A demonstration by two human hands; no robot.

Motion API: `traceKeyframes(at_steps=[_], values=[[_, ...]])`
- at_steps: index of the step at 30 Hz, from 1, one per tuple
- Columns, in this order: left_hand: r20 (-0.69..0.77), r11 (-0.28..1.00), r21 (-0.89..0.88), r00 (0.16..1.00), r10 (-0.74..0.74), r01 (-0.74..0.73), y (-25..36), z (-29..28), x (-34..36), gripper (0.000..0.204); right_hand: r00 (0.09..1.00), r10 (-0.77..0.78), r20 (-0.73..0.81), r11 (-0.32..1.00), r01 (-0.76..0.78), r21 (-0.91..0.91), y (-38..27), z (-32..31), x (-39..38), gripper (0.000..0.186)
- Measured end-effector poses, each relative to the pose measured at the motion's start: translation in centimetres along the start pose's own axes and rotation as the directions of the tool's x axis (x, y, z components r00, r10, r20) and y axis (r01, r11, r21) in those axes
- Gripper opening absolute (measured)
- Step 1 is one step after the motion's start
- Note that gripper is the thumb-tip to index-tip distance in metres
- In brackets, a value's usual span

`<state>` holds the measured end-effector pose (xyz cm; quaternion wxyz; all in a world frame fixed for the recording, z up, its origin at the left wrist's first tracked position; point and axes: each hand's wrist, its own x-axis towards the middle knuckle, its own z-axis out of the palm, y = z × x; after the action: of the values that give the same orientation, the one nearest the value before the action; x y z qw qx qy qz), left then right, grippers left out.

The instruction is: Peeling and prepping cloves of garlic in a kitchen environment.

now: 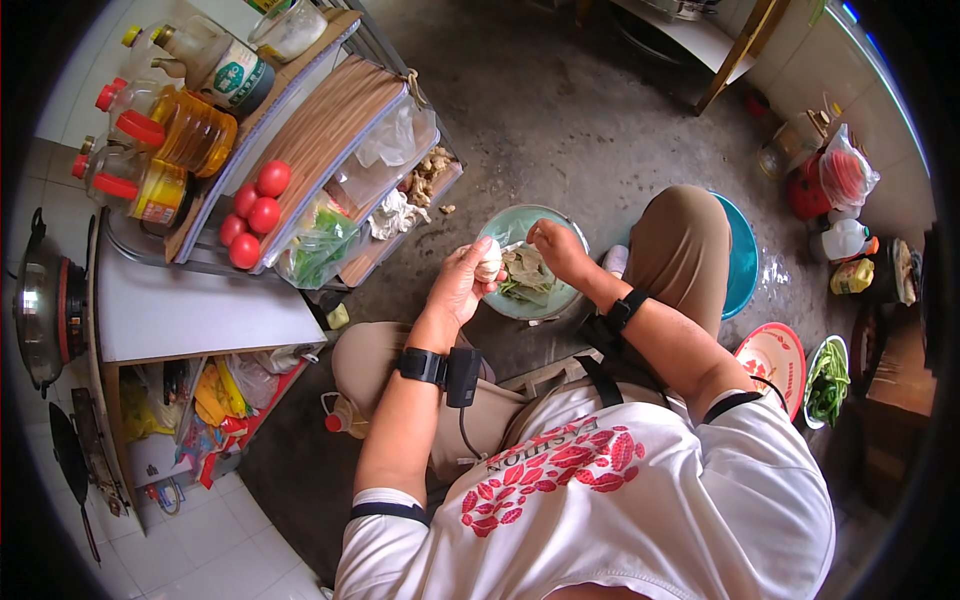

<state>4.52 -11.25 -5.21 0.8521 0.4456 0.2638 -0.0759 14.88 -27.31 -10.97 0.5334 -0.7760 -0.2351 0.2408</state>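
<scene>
Grey concrete floor [480,110], stained, under everything. Nearest: person seated, white T-shirt [660,500] with red leaf print, brown trousers [680,240], knees apart, black bands on both wrists. Left hand [464,280] pinches a white bulb [488,260], looks like garlic, between thumb and fingers, over the left side of a pale green basin [500,220]. Right hand [560,252] over the basin's right side, fingers curled in with tips drawn together; can't tell if anything is between them. Scraps [528,275], pale peels plus some green bits, in the basin. Right of the right knee: teal tub [743,260], partly hidden by the leg; next to it a red-rimmed dish [775,360], then a white bowl [828,385] of long green vegetables. Left: white tabletop [190,300] with bags on the shelf below; beyond it a tiered rack [335,115] carrying red tomatoes [263,213], bagged greens [320,245], knobby ginger-like roots [430,175] and capped bottles [190,125]. Far right: jugs and a plastic bag [848,175] by the tiled wall. Farthest, top right: wooden-legged stand [740,65].
</scene>
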Motion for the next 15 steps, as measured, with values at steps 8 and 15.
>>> traceKeyframes(at_steps=[8, 15], values=[[-0.027, 0.995, 0.037, 0.995, 0.097, -0.096, -1.1, 0.5, 0.0, 0.032, 0.973, -0.229, 0.006, 0.973, 0.229, -0.002, 0.0, 0.2, -0.3, 0.033], [-0.010, 0.934, 0.239, 0.962, 0.274, -0.264, -1.5, 0.4, 0.3, 0.044, 0.962, -0.042, 0.269, 0.926, -0.063, 0.372, -2.4, 0.2, -1.1, 0.030]])
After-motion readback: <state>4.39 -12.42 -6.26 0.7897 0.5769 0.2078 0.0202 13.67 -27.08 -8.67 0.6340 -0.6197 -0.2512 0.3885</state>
